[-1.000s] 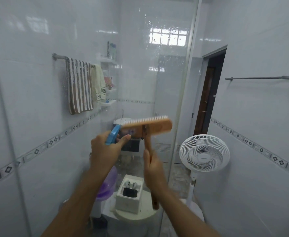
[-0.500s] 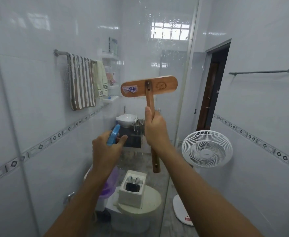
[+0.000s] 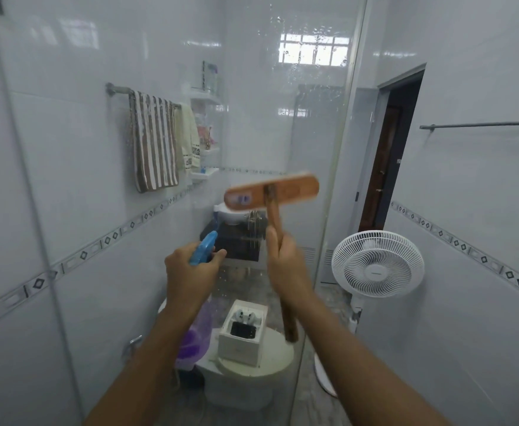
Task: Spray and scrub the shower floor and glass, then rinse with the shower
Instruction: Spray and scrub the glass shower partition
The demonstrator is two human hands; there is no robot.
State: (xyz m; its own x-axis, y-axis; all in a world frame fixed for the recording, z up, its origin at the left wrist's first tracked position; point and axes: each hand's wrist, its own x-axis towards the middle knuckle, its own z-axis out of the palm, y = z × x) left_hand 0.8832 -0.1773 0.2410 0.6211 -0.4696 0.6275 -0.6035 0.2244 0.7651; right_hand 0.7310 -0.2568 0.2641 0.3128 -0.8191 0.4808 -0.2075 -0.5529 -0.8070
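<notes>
My right hand [image 3: 286,259] grips the handle of a wooden scrub brush [image 3: 272,193]. Its flat head is pressed against the wet shower glass [image 3: 313,118] at mid height and is blurred by motion. My left hand [image 3: 189,273] holds a spray bottle with a blue trigger head [image 3: 203,247] and a purple body [image 3: 195,336], nozzle pointing at the glass. Water drops streak the pane around the brush. The shower floor is out of sight.
Through the glass I see a toilet [image 3: 246,373] with a white box [image 3: 243,333] on its lid, a washbasin [image 3: 230,215] and towels on a rail [image 3: 156,139]. A white standing fan [image 3: 376,262] is at the right, beside a dark doorway [image 3: 387,161].
The brush head rose up the glass, then came back down to mid height and tilted. My left hand with the spray bottle stayed about where it was.
</notes>
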